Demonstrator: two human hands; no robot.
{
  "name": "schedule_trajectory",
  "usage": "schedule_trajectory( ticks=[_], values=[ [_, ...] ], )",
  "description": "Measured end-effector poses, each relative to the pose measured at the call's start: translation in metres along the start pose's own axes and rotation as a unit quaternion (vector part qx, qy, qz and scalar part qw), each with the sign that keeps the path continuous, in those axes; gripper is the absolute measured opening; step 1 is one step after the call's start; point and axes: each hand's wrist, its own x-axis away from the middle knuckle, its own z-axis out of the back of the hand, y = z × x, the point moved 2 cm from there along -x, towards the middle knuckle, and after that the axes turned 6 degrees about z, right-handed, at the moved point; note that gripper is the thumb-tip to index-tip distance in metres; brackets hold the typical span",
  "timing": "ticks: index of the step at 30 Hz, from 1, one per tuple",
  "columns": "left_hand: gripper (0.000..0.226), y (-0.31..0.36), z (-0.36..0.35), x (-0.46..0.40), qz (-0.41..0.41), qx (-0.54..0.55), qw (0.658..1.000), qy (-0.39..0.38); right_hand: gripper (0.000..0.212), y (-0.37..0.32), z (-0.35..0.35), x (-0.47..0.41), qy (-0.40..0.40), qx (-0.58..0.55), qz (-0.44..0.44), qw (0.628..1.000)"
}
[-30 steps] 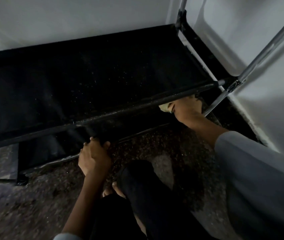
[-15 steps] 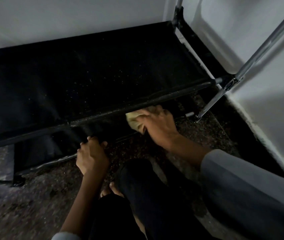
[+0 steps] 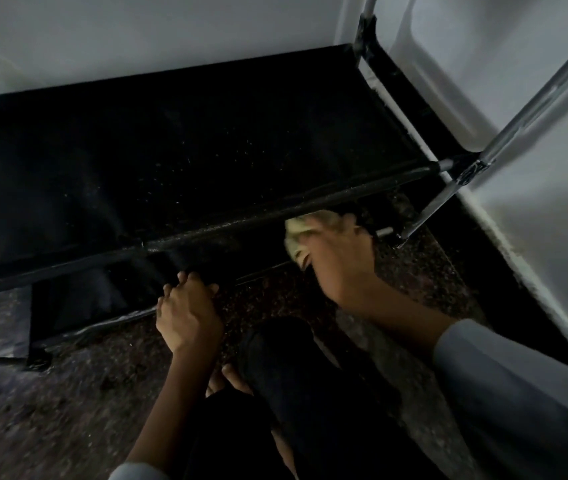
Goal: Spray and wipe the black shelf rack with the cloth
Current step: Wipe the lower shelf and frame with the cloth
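A person is crouching on a speckled stone floor (image 3: pixel 68 403), dark-trousered knee (image 3: pixel 296 368) drawn up near the camera, to reach the lowest level of a black shelf rack (image 3: pixel 206 161) standing in a white-walled corner. The left hand (image 3: pixel 187 315) is curling its fingers over the front bar of the bottom tier (image 3: pixel 102 327), apparently to steady the light frame and the body while the other arm is working. Beyond it, the right hand (image 3: pixel 338 258), blurred with motion, is gripping a bunched pale yellow cloth (image 3: pixel 298 237) and pressing it under the front rail (image 3: pixel 275 216) of the fabric shelf above, on the right half of the bottom tier. Droplets are speckling that upper shelf and rail, suggesting spraying is done there. A grey metal upright (image 3: pixel 532 98) is rising at the far right corner. No spray bottle is showing.
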Motion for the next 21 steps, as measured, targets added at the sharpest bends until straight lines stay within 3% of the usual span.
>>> schedule_trajectory(
  ticks=[3,7,9,11,14,21],
  values=[
    [0.029,0.0,0.001,0.001,-0.002,-0.002,1.0,0.003,0.041,-0.002,-0.01,0.005,0.001,0.0,0.099,0.995],
    [0.029,-0.002,0.001,0.0,0.005,0.004,1.0,-0.001,0.046,0.034,-0.004,0.015,0.054,0.02,-0.028,0.998],
    [0.031,-0.002,0.001,0.002,0.004,0.004,1.0,0.001,0.042,0.053,-0.001,0.022,0.037,0.043,-0.092,0.994],
    [0.033,-0.001,0.002,0.004,0.001,0.004,1.0,0.002,0.04,0.061,-0.004,0.028,-0.013,0.041,-0.099,0.994],
    [0.035,0.0,0.003,0.007,-0.007,0.008,1.0,0.004,0.037,0.056,0.001,0.042,0.007,0.067,-0.098,0.993],
    [0.028,-0.013,-0.001,0.005,-0.02,0.088,0.996,0.001,0.047,0.062,-0.014,0.077,-0.027,-0.094,-0.118,0.988]
  ],
)
